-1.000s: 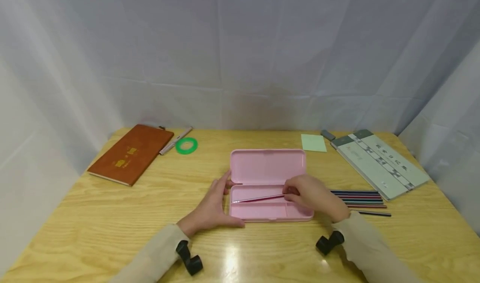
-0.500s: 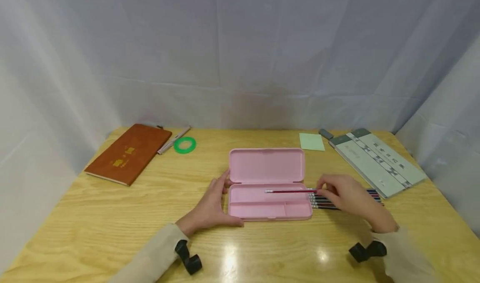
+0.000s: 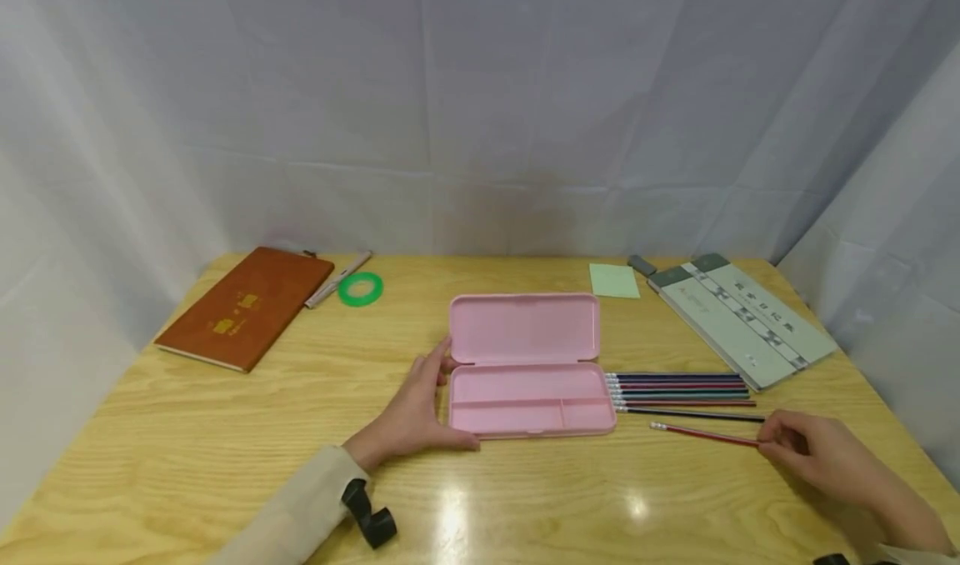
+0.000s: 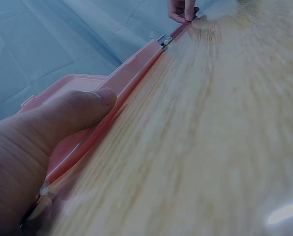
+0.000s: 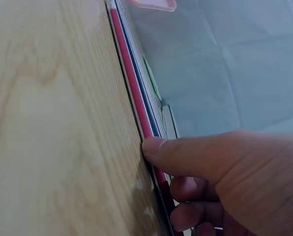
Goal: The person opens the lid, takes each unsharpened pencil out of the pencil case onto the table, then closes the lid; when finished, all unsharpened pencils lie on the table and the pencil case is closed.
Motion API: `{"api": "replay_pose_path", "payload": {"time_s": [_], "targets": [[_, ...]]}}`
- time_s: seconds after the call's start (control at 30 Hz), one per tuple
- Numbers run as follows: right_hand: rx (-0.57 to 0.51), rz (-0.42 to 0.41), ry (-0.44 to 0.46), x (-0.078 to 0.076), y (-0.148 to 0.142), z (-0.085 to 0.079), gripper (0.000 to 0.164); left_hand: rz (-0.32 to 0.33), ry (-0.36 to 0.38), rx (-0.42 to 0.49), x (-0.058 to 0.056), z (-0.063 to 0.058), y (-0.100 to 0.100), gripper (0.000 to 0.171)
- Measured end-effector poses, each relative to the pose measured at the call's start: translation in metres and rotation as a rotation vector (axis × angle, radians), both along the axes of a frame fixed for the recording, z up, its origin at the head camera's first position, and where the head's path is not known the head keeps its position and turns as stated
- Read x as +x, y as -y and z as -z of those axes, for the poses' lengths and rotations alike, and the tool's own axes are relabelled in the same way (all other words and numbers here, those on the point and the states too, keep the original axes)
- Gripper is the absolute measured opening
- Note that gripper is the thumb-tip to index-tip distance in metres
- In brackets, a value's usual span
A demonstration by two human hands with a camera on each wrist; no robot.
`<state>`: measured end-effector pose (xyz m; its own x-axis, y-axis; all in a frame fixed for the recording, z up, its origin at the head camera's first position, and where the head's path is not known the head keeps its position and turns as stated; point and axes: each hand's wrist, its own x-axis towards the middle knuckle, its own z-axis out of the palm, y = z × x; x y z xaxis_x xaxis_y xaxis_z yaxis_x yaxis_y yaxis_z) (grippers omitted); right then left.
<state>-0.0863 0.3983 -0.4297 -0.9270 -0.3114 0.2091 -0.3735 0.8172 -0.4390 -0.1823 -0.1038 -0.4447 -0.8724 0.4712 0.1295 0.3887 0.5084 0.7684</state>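
A pink pencil case [image 3: 525, 437] lies with its lid [image 3: 525, 327] folded back, its long and small compartments bare. My left hand [image 3: 408, 419] holds its left end, thumb along the front edge and fingers at the left side; some fingertips are hidden. At the right, my right hand [image 3: 832, 457] pinches the end of a red pencil [image 3: 705, 436] between thumb and fingers, low over the table. The pencil's eraser end points left toward the case. A dark pencil [image 3: 690, 415] lies just behind it, beside a row of several pencils [image 3: 682, 388].
A grey-green notebook [image 3: 742, 319] lies at the back right, near a grey eraser-like block [image 3: 642, 266] and a pale green paper pad [image 3: 614, 281]. At the back left are a brown notebook [image 3: 247, 311], a pen [image 3: 337, 280] and a green tape roll [image 3: 361, 289]. A curtain [image 3: 480, 115] hangs behind.
My right hand has carried the red pencil out from over the case, rightward and toward me, past the pencil row. My left hand stays at the case.
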Motion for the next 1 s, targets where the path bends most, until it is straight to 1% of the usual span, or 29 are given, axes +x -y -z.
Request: {"api": "replay_pose_path", "payload": {"time_s": [0.1,0.2,0.27,0.43,0.57,0.63,0.77,0.87,0.93,1.0], "targets": [[0.002,0.035,0.017,-0.005,0.009,0.000,0.016,0.000,0.000,-0.005,0.000,0.000,0.000,0.137],[0.009,0.050,0.032,-0.015,0.025,-0.003,0.022,-0.001,-0.004,-0.004,0.000,0.000,0.000,0.137],[0.004,0.034,0.052,-0.022,0.038,-0.005,0.022,-0.002,-0.005,-0.003,0.000,-0.001,0.000,0.137],[0.007,-0.036,0.060,-0.039,0.069,-0.007,0.018,-0.006,-0.006,-0.002,0.000,-0.002,0.001,0.137],[0.014,-0.058,0.089,-0.047,0.086,-0.013,0.015,-0.006,-0.012,0.006,-0.002,-0.001,0.001,0.138],[0.001,-0.074,0.103,-0.050,0.092,-0.017,0.015,-0.005,-0.011,0.006,-0.002,-0.001,0.001,0.138],[-0.023,-0.101,0.092,-0.058,0.105,-0.023,0.014,-0.004,-0.001,0.009,-0.001,-0.001,0.001,0.138],[-0.034,-0.100,0.076,-0.069,0.117,-0.027,0.011,0.000,0.002,0.012,0.000,-0.002,0.001,0.137],[-0.043,-0.079,0.054,-0.078,0.126,-0.028,0.018,0.004,0.001,0.009,0.001,-0.002,0.001,0.137],[-0.067,-0.053,0.029,-0.089,0.134,-0.028,0.033,0.005,0.000,0.009,0.001,-0.002,0.000,0.137]]}}
